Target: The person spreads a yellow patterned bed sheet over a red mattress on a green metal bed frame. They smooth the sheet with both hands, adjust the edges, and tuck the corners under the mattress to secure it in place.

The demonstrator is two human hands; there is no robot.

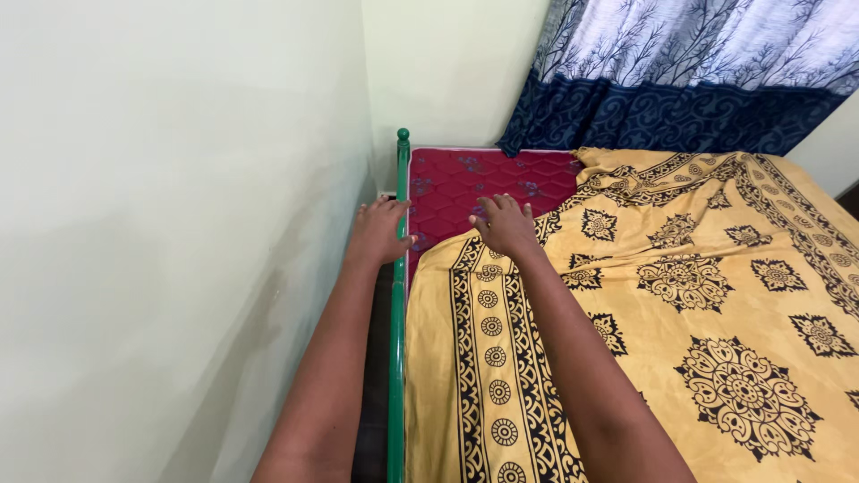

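No packages, labels, signs or screens appear anywhere around the hands.
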